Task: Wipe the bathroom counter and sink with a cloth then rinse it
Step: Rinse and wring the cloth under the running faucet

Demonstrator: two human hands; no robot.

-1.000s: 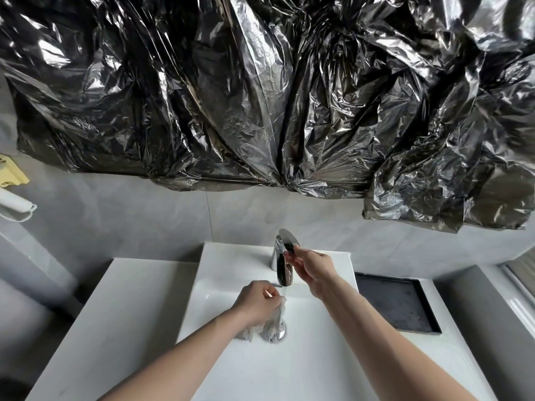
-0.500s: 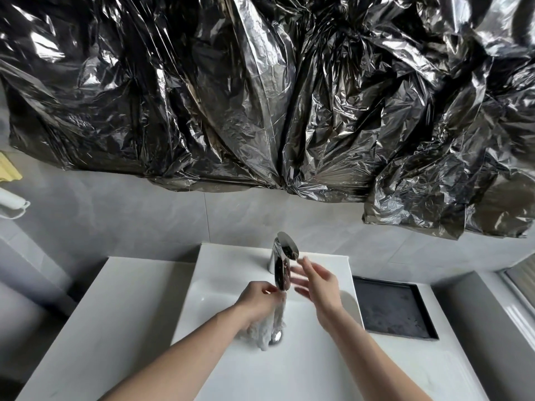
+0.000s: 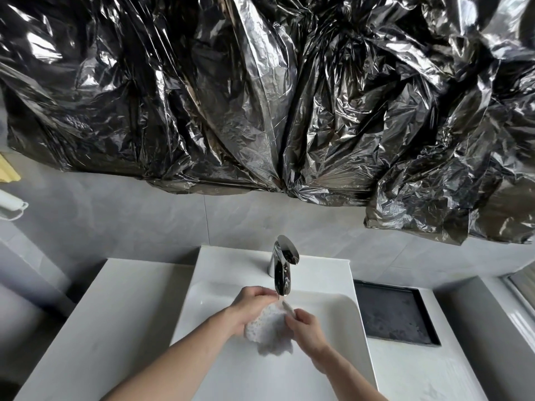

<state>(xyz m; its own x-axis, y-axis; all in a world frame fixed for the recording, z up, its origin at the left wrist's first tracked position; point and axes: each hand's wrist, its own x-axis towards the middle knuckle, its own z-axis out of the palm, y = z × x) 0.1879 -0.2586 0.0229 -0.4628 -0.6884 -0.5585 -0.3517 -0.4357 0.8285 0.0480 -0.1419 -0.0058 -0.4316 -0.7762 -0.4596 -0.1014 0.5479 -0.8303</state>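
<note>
White cloth (image 3: 269, 328) is gripped by left hand (image 3: 251, 305) and right hand (image 3: 304, 322) fingers under the tap (image 3: 282, 273), apparently running. Hazard: splash onto the table (image 3: 95, 322).

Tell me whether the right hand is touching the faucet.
Apart. In the head view the right hand grips the cloth below the spout, with white sink showing between it and the faucet.
</note>
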